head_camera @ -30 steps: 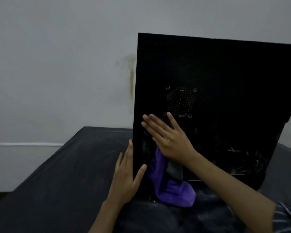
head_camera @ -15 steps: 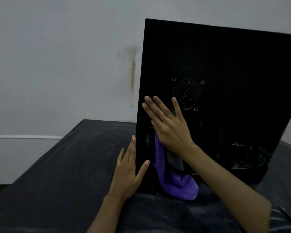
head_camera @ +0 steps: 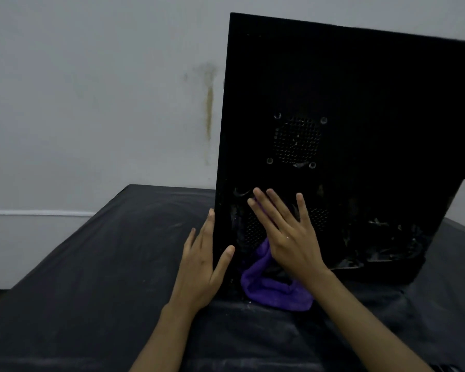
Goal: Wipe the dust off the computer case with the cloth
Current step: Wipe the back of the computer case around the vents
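Note:
A black computer case (head_camera: pixel 360 89) stands upright on the dark table, its dusty panel with a round fan grille facing me. My right hand (head_camera: pixel 287 234) lies flat with straight fingers on the lower left of that panel and presses a purple cloth (head_camera: pixel 274 291) against it. The cloth's loose end bunches below the hand on the table. My left hand (head_camera: pixel 202 264) holds the case's left edge low down, fingers straight along the side and thumb on the front.
The dark table (head_camera: pixel 91 277) carries streaks of dust and stretches left and toward me. A pale wall (head_camera: pixel 91 103) with a brown stain rises right behind the case. The table's left edge drops off near the wall.
My right hand slid down the panel with the cloth, from beside the fan grille to the lower left. The left hand stayed on the case's edge.

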